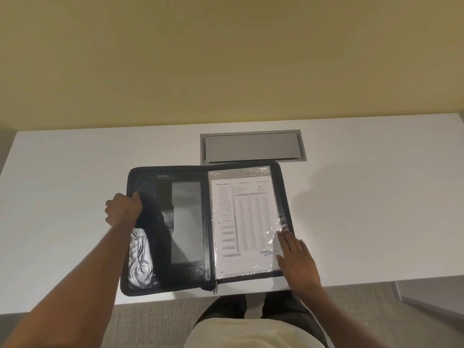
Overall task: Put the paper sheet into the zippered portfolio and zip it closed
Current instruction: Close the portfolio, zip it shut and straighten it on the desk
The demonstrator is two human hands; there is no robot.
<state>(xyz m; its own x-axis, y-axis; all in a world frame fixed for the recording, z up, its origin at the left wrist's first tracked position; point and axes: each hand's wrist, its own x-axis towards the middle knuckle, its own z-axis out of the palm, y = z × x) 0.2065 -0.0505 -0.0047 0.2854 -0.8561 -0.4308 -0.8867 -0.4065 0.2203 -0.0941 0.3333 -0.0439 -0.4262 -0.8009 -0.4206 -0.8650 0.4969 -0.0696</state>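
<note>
Table [75, 159] white against a yellow wall, one open portfolio [180, 280], one paper sheet [246, 222] inside, my left hand [123, 209] gripping its cover, my right hand [296, 257] flat, released.

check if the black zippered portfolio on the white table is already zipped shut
No, the black zippered portfolio lies open flat, with the left hand gripping its left cover and the printed paper sheet exposed.

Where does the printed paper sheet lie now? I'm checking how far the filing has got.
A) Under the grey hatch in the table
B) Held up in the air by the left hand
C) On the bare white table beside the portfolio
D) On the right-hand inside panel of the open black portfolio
D: the printed paper sheet lies flat on the right inside panel of the open black zippered portfolio, with the right hand pressing its lower corner.
</note>
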